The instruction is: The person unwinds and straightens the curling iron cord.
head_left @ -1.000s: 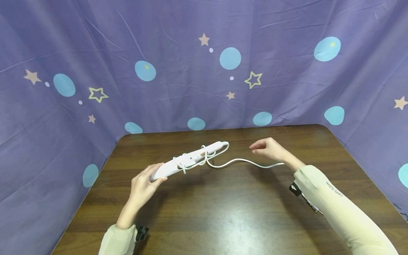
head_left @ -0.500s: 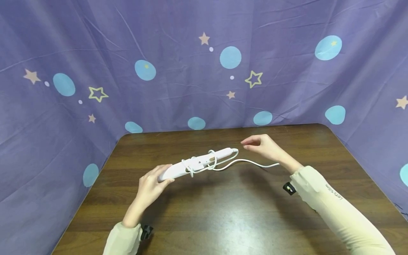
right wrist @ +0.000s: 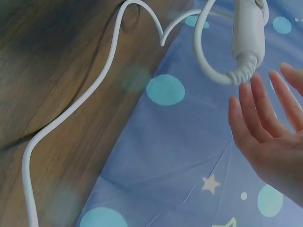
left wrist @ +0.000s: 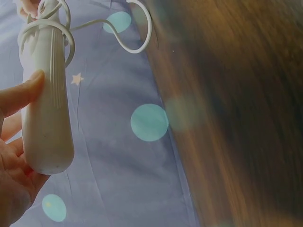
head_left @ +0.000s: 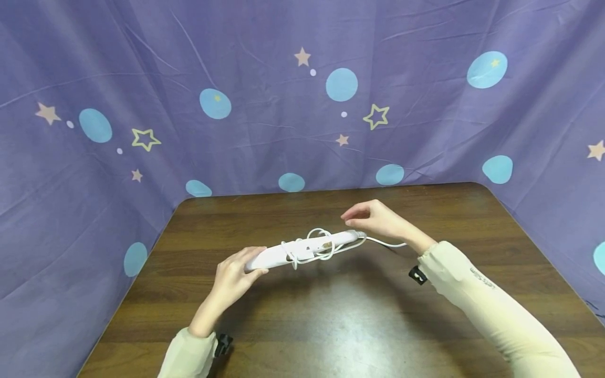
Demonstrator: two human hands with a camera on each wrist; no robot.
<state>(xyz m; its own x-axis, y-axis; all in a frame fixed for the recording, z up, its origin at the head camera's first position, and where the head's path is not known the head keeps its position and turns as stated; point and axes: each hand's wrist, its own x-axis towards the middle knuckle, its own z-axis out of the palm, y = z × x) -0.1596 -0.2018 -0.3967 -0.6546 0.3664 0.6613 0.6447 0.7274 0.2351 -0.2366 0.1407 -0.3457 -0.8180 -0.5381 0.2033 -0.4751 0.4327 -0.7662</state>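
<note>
A dark wooden table (head_left: pixel 331 325) stands walled in by purple cloth (head_left: pixel 264 105) printed with stars and blue dots. Nearest, the left hand (head_left: pixel 233 275) curls its fingers round the near end of a white hair straightener (head_left: pixel 302 251), held above the tabletop. Its white cord (head_left: pixel 317 247) loops about the body. Further right, the right hand (head_left: pixel 378 219) hovers with fingers relaxed at the cord end, gripping nothing.
</note>
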